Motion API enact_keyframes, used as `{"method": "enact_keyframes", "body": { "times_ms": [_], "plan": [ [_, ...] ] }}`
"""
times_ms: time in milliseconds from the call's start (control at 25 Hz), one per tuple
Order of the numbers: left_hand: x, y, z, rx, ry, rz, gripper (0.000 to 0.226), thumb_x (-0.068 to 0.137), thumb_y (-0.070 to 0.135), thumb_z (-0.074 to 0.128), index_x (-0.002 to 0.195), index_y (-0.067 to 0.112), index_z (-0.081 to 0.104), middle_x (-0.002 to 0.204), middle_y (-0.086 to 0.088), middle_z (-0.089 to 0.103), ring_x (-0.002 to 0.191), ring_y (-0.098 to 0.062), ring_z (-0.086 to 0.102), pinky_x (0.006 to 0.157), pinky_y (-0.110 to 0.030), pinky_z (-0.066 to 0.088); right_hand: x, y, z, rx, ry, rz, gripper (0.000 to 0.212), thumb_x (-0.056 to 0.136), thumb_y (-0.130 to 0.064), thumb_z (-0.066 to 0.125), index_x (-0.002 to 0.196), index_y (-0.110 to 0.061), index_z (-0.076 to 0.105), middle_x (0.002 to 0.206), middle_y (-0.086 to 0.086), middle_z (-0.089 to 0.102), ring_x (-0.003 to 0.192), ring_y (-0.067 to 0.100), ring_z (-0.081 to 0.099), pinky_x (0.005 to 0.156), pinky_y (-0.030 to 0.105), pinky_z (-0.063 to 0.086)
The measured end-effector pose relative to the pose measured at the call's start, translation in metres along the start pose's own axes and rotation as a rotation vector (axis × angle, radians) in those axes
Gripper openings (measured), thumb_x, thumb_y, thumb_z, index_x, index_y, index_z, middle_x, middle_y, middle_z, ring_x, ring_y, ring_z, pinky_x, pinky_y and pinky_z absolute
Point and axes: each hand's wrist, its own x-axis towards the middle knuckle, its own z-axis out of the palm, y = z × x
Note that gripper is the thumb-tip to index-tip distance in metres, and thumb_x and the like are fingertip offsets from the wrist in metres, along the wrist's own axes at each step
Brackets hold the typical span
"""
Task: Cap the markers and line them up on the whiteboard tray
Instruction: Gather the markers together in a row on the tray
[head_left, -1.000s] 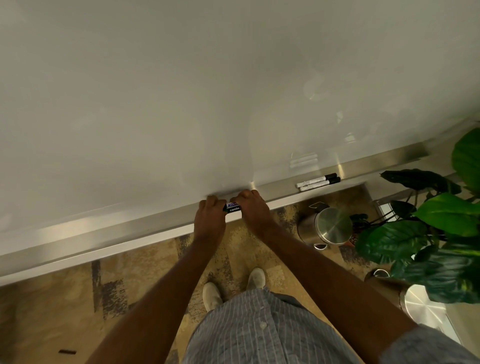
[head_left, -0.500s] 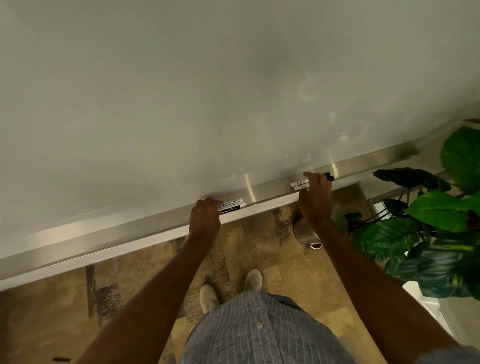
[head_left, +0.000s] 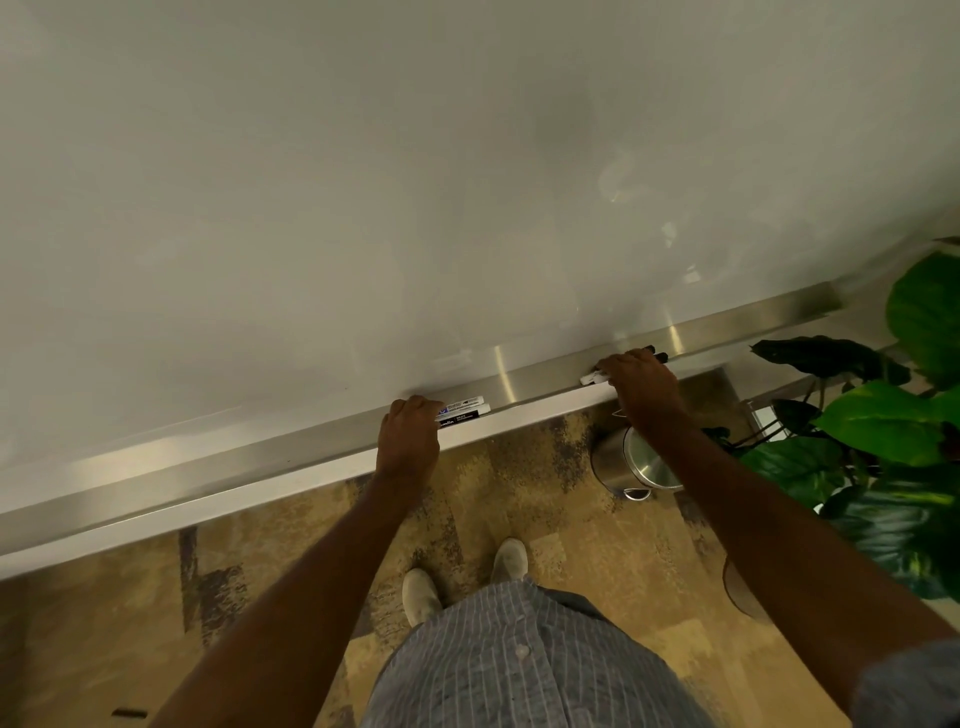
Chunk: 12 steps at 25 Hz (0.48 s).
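Observation:
A long metal whiteboard tray (head_left: 519, 376) runs along the bottom of the whiteboard (head_left: 415, 182). Two white markers (head_left: 464, 407) lie side by side in the tray near its middle. My left hand (head_left: 409, 439) covers their left ends, fingers curled over them. Farther right, my right hand (head_left: 641, 382) rests over another pair of markers (head_left: 593, 378); only their white left ends and black caps at the right poke out from under the fingers.
A steel bin (head_left: 636, 462) stands on the patterned carpet below the tray at the right. A large green plant (head_left: 883, 441) fills the right edge. My shoes (head_left: 467, 577) are below. A small dark object (head_left: 128, 713) lies on the floor at bottom left.
My right hand left the middle pair of markers and moved right along the tray onto the other pair. My left hand stayed on the middle pair.

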Motion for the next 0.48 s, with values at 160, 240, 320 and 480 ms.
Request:
{"method": "enact_keyframes", "body": {
  "times_ms": [160,240,320,480],
  "plan": [
    [0.000,0.000,0.000,-0.007,0.002,-0.009,0.040,0.089,-0.002,0.052,0.121,0.015,0.069,0.116,-0.010,0.069,0.104,-0.032,0.059,0.087,-0.042,0.050,0.002,-0.004,-0.010,-0.088,-0.048,-0.111,0.030,0.098,-0.021,0.061,0.128,-0.022,0.066,0.124,0.002,0.072,0.115,0.021,0.062,0.100,0.036,0.048],
    [-0.001,0.001,-0.001,-0.001,0.006,-0.010,0.042,0.088,-0.004,0.052,0.121,0.015,0.069,0.115,-0.010,0.069,0.104,-0.032,0.059,0.088,-0.042,0.051,0.001,-0.012,-0.013,-0.005,0.019,-0.155,0.026,0.101,-0.025,0.056,0.124,-0.020,0.068,0.118,0.004,0.074,0.108,0.023,0.067,0.092,0.035,0.051],
    [-0.001,0.000,-0.001,0.015,0.006,-0.010,0.045,0.086,-0.005,0.052,0.122,0.016,0.069,0.116,-0.009,0.069,0.104,-0.031,0.059,0.088,-0.042,0.050,-0.001,-0.028,-0.014,0.278,0.142,-0.134,0.025,0.103,-0.025,0.054,0.122,-0.017,0.068,0.113,0.005,0.075,0.100,0.023,0.070,0.084,0.032,0.052],
    [-0.004,-0.003,-0.004,0.042,0.029,-0.052,0.049,0.085,-0.006,0.051,0.122,0.021,0.070,0.117,-0.005,0.070,0.106,-0.030,0.060,0.087,-0.040,0.046,-0.004,-0.083,-0.006,1.168,0.159,0.174,0.015,0.096,-0.026,0.067,0.111,-0.022,0.063,0.097,-0.008,0.075,0.086,0.012,0.074,0.073,0.024,0.059]
  ]
}}
